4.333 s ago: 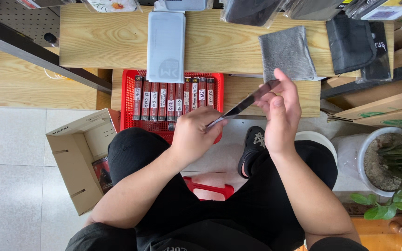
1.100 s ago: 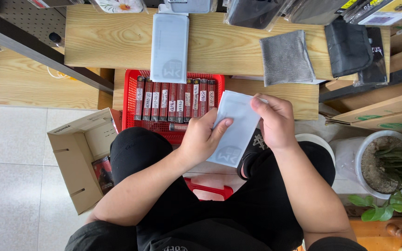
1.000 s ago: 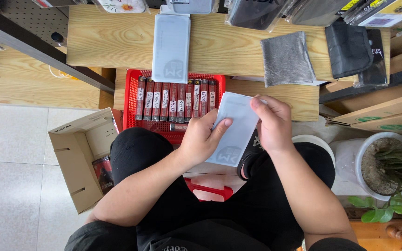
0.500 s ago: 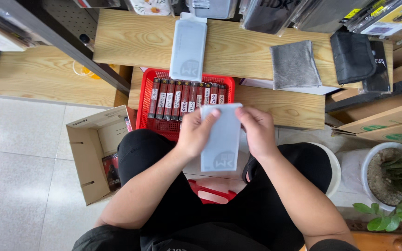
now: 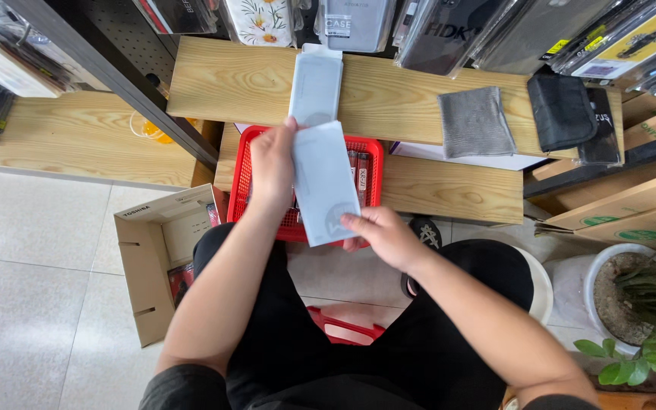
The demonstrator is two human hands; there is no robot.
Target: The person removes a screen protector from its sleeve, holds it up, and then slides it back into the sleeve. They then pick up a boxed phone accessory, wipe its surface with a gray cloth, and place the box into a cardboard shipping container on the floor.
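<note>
Overhead: both hands grip one long white packet [image 5: 324, 182] above a red basket [image 5: 241, 182].
Left hand [image 5: 273, 163] clasps the packet's upper left edge; right hand [image 5: 380, 234] pinches its lower end. A matching packet [image 5: 315, 83] lies on the wooden shelf [image 5: 229, 83], near a grey cloth [image 5: 476, 121].

White flat packet [image 5: 326, 184] over red basket [image 5: 241, 179]

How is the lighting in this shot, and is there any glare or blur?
Head view: soft, even light with faint shadows; glare streaks on the hanging plastic packages; the white sleeve held by left hand and right hand looks sharp; straight shelf edges lean near the frame's borders.
</note>
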